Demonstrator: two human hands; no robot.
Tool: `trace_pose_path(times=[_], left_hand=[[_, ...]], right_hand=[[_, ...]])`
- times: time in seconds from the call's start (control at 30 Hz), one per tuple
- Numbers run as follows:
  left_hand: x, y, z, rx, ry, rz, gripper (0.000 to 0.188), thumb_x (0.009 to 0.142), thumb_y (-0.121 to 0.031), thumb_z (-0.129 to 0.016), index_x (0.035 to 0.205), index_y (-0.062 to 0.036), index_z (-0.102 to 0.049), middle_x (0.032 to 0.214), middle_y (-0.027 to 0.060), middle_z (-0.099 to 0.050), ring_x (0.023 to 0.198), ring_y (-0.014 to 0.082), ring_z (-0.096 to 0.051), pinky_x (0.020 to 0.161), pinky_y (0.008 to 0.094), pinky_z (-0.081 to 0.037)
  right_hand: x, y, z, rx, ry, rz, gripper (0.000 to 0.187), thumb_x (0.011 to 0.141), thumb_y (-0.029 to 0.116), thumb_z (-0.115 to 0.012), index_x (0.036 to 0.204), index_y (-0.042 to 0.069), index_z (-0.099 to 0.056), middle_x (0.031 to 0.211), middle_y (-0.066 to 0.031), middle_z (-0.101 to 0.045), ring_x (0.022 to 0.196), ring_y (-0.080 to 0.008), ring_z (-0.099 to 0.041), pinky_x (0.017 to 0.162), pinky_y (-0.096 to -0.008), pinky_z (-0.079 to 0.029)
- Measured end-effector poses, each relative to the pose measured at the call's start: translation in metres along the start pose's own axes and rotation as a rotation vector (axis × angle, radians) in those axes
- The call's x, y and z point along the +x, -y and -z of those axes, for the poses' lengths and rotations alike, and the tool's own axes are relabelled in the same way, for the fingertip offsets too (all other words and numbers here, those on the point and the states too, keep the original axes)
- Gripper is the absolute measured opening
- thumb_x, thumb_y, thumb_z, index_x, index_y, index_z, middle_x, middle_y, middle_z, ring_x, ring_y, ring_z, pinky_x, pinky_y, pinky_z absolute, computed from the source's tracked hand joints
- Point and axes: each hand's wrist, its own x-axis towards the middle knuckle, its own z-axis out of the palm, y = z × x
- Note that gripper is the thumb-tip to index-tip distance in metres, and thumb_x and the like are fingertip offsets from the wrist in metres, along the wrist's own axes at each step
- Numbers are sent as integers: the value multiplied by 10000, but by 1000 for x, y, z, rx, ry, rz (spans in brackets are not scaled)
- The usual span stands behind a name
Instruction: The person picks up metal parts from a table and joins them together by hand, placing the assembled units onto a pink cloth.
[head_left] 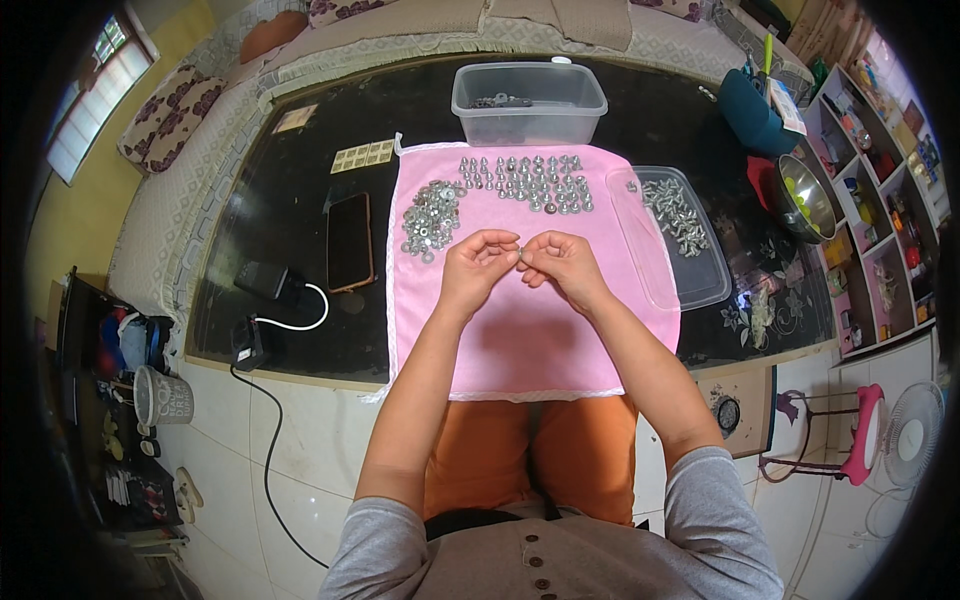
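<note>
My left hand (pixel 479 268) and my right hand (pixel 562 264) meet over a pink cloth (pixel 510 350), fingertips pinched together. Between them is a small metal piece (pixel 520 254), mostly covered by the fingers; it looks like a screw, possibly with a washer. Left of my hands lies a loose heap of silver washers (pixel 432 216). Beyond the hands, several rows of screws fitted with washers (pixel 540 182) stand on the cloth. To the right, a pile of loose silver screws (pixel 676 215) rests on a clear plastic lid (pixel 708 288) that overlaps the cloth's edge.
A clear plastic tub (pixel 530 122) with dark metal bits stands at the black table's (pixel 290 200) far side. Left of the cloth are a phone (pixel 349 242) and a charger with a white cable (pixel 316 318). A steel bowl (pixel 806 200) sits at the right.
</note>
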Motion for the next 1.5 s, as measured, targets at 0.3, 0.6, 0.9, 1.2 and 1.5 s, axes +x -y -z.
trace_pose_path(times=[0.3,0.6,0.9,1.2,1.5], left_hand=[[0,0,-1,22,-21,68,151,751,14,-572,898,40,-548,794,93,-589,715,129,-574,657,216,-485],[-1,1,3,66,-152,53,123,756,-10,-580,865,43,-559,774,98,-591,676,128,-562,636,228,-477],[20,-38,-1,371,-166,50,100,743,-24,-598,832,21,-592,751,57,-595,665,84,-539,622,195,-449],[76,-21,-2,894,-49,-105,132,689,-84,-632,789,0,-624,682,70,-617,604,109,-558,572,239,-446],[89,-6,-4,1138,-28,-198,112,683,-102,-643,767,-29,-635,651,91,-611,568,149,-576,549,260,-453]], right_hand=[[1,0,0,-3,-5,9,93,778,71,-547,789,-20,-540,694,-86,-578,569,-120,-553,505,-206,-453],[3,-1,0,26,-25,5,132,805,118,-520,795,-11,-549,687,-83,-570,562,-129,-544,516,-219,-456],[4,-6,3,-34,35,8,129,799,125,-526,800,-2,-552,683,-76,-562,561,-127,-539,518,-219,-450],[6,-8,5,-38,65,18,142,809,136,-528,807,-4,-553,691,-70,-564,562,-112,-541,524,-206,-452],[5,-7,3,-33,73,9,123,795,116,-516,807,-2,-545,682,-61,-553,567,-113,-533,521,-219,-448]])
